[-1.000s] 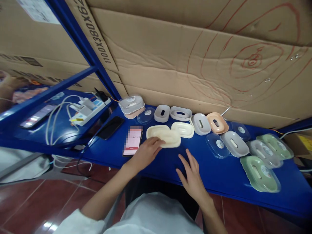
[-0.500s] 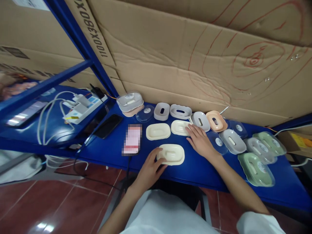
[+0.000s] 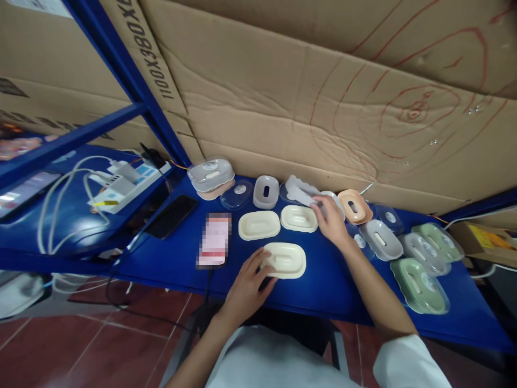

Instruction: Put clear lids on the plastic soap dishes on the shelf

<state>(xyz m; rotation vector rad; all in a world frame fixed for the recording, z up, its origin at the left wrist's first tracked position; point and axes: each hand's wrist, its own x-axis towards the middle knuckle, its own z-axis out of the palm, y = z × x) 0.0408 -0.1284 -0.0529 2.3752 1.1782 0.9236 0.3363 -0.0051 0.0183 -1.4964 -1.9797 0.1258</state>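
My left hand (image 3: 251, 277) is closed on the left end of a cream soap dish (image 3: 288, 260) near the table's front edge, thumb on the near side. My right hand (image 3: 330, 216) grips a grey soap dish (image 3: 301, 190), raised and tilted at the back of the row. Between the hands lie two more cream soap dishes, the left one (image 3: 259, 225) and the right one (image 3: 299, 219). Beside the raised dish sits a grey box with a slot (image 3: 266, 192). An orange slotted dish (image 3: 354, 207) is right of my right hand.
Grey and green dishes with clear lids (image 3: 420, 285) stand to the right. A lidded stack (image 3: 210, 175) is at back left. Phones (image 3: 172, 215), a power strip (image 3: 125, 188) and cables occupy the left. A cardboard wall (image 3: 250, 108) rises behind the blue table (image 3: 323, 280).
My right hand has moved from the right cream dish to the grey dish behind it and tilted that up off the table. My left hand stays on the near cream dish. The view has shifted slightly.
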